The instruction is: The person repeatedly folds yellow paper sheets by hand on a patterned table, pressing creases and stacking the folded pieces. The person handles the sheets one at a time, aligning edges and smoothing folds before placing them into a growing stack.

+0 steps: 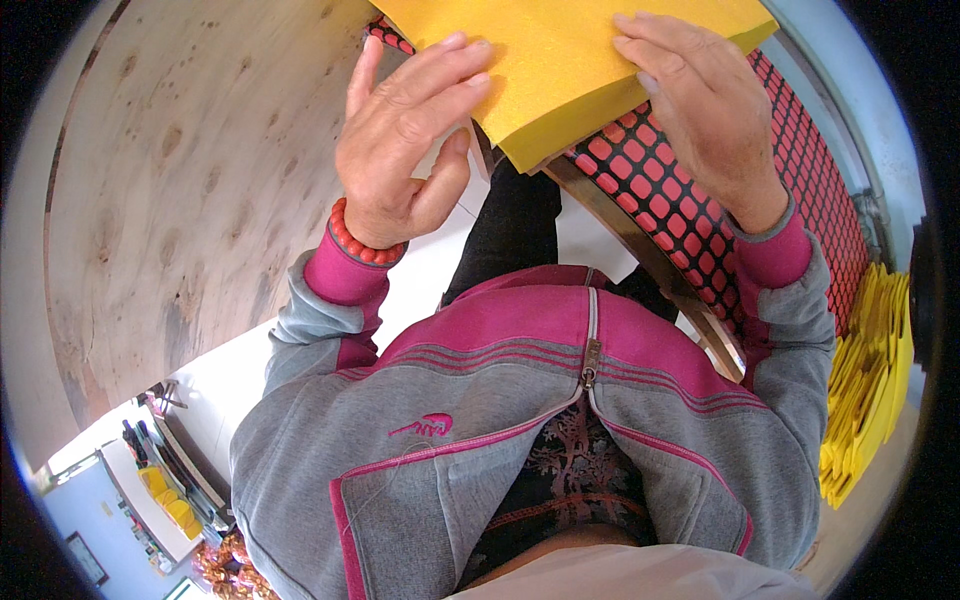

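White material (pixel 680 575) lies nearest the head camera, at the lower edge, before a grey-and-magenta jacket (pixel 500 375). Left hand (pixel 410 145): back toward camera, fingers extended and spread wide, thumb apart, fingertips at the yellow block's (pixel 550 65) left side. Right hand (pixel 705 105): wrist angled inward, fingers extended, close together, tips over the block's upper face. Block sits top centre, between both hands, its near corner pointing toward the wearer, beside a red-and-black patterned surface (pixel 640 165).

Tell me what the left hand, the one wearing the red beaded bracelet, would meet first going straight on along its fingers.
Most likely the bright yellow, flat-topped, slab-shaped piece: the fingertips of the left hand overlap its top face, though whether they touch or hover is unclear.
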{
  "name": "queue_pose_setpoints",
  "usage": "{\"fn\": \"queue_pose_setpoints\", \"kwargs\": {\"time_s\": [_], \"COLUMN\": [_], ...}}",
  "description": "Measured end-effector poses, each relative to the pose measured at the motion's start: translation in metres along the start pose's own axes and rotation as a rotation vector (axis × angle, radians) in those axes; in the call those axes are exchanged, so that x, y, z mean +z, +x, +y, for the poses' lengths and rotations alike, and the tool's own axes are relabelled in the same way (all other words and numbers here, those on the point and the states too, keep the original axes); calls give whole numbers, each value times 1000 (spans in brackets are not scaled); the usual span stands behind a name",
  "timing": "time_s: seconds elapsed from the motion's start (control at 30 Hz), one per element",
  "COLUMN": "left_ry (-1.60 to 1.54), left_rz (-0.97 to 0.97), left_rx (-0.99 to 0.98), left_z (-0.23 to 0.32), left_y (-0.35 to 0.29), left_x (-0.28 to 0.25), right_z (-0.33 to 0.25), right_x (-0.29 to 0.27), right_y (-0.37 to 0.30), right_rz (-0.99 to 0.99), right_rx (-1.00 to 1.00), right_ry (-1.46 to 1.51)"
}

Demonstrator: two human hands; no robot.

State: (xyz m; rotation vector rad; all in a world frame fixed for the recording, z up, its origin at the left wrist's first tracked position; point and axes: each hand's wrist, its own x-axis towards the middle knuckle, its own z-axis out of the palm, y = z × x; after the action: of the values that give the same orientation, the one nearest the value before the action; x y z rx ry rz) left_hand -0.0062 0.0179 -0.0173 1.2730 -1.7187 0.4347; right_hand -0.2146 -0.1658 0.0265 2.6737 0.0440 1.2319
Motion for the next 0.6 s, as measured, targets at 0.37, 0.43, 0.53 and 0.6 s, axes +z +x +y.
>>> {"fn": "queue_pose_setpoints", "kwargs": {"time_s": [0.37, 0.43, 0.53, 0.6], "left_ry": [37, 72, 85, 109], "left_rz": [-53, -103, -113, -118], "left_rx": [12, 34, 26, 16], "left_z": [-1, -2, 2, 6], "left_y": [-1, 1, 2, 3], "left_x": [1, 2, 4, 5], "right_z": [15, 15, 11, 10], "right_x": [0, 1, 0, -2], "right_y": [-14, -12, -11, -12], "right_rz": [-137, -120, -104, -110], "right_rx": [-15, -15, 37, 71], "right_ry": [32, 19, 59, 95]}}
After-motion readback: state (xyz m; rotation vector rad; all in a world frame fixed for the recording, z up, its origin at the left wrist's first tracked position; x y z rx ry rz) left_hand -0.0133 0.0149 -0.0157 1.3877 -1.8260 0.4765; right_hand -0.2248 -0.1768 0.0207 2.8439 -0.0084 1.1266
